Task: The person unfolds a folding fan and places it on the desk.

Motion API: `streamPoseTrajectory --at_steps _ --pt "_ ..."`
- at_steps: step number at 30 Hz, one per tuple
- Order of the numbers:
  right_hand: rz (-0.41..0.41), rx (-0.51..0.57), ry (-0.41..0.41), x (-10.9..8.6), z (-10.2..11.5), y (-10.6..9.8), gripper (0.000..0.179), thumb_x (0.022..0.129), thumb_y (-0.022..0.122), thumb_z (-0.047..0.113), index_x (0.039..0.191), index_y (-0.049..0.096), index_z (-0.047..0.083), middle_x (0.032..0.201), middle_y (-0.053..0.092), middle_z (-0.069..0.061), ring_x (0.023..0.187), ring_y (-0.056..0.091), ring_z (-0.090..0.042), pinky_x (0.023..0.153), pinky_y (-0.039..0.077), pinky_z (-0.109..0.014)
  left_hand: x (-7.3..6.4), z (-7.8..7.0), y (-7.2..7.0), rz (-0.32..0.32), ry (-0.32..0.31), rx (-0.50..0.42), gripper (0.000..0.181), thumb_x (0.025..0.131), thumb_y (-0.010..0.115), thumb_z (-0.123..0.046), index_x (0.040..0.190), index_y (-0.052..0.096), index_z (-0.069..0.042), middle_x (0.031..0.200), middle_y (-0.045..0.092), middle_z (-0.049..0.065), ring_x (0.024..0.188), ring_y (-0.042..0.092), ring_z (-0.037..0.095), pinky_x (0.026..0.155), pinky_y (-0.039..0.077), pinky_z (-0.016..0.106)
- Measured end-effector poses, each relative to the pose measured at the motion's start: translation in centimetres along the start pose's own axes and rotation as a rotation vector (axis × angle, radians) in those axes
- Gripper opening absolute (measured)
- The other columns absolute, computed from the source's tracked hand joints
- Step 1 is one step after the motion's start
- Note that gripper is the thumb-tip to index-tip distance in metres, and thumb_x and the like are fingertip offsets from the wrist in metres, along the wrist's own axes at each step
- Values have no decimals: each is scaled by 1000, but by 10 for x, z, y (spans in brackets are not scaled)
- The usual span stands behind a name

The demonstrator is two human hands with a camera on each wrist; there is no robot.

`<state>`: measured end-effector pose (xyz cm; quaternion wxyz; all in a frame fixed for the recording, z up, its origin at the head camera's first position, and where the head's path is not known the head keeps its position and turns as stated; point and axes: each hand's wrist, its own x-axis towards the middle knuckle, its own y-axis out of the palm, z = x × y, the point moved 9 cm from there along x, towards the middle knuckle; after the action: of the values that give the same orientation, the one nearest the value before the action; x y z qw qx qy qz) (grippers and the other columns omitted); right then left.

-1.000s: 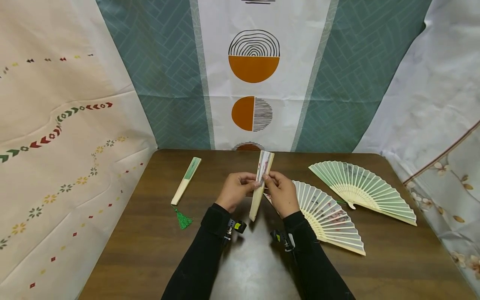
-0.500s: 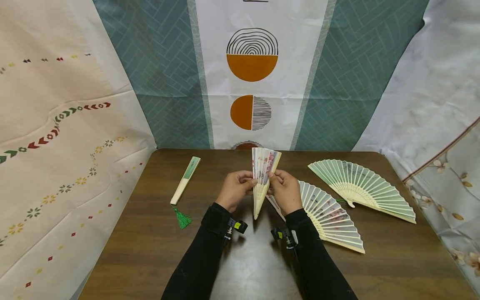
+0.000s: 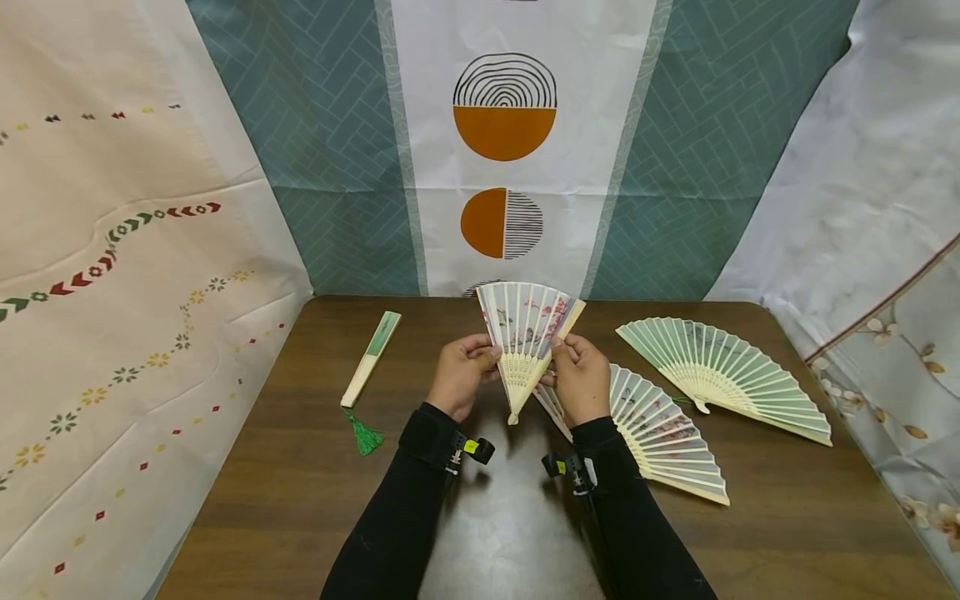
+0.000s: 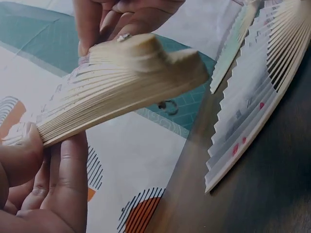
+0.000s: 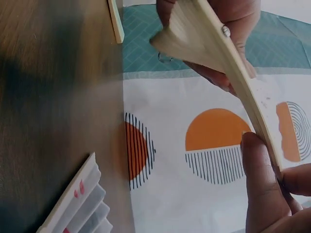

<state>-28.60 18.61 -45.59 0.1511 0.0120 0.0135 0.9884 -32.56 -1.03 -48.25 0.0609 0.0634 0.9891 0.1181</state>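
A white folding fan (image 3: 521, 321) with a red and grey print is partly spread above the table, its ribs meeting at the bottom. My left hand (image 3: 459, 375) pinches its left edge between thumb and fingers. On the opposite edge, my right hand (image 3: 583, 383) grips the outer rib. The left wrist view shows the fan's stacked ribs (image 4: 102, 109) and its pivot end from close by. In the right wrist view, the thumb and fingers of the right hand (image 5: 265, 194) clasp the pale guard stick (image 5: 250, 99).
A spread white fan (image 3: 663, 425) lies at the right, partly behind my right hand. Farther right lies a spread green fan (image 3: 742, 375). A folded green fan (image 3: 371, 358) with a green tassel (image 3: 366, 437) rests on the wooden table (image 3: 285, 492) at left. Patterned cloth hangs behind.
The fan in my hands has gone from folded to partly spread. My hands have moved a little apart, the right one shifting right. The fans on the table stay put.
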Motion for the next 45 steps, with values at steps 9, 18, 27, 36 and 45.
streamPoseTrajectory --at_steps 9,18,27,36,45 --pt "-87 55 -14 1 1 -10 32 120 60 15 138 69 -11 102 80 -16 81 71 -5 69 70 -23 1 -1 -9 -55 13 -111 28 113 62 6 138 66 17 98 78 -1 88 76 9 75 67 22" --pt "-101 129 -18 4 2 -16 36 120 56 11 145 59 -15 108 78 -15 87 77 -3 73 69 -20 4 -3 -19 -141 21 -207 25 112 63 6 136 68 14 94 76 -4 84 74 9 74 67 23" --pt "-102 272 -14 6 -2 -20 22 119 56 6 128 59 -14 91 76 1 80 83 -7 72 72 -27 -2 -10 -32 -204 85 -317 29 115 59 6 141 67 14 104 78 2 95 79 12 80 70 24" --pt "-109 404 15 8 -4 -23 14 120 52 3 123 56 -9 94 75 -5 83 86 -13 79 73 -30 0 -13 -37 -231 126 -427 25 115 56 7 137 65 15 104 75 5 95 79 13 82 71 26" --pt "-173 490 33 10 -7 -28 12 120 50 4 115 57 -4 94 63 -5 75 80 -12 78 73 -30 0 -14 -39 -261 138 -469 15 116 57 5 119 71 5 99 75 4 88 77 13 79 72 26"
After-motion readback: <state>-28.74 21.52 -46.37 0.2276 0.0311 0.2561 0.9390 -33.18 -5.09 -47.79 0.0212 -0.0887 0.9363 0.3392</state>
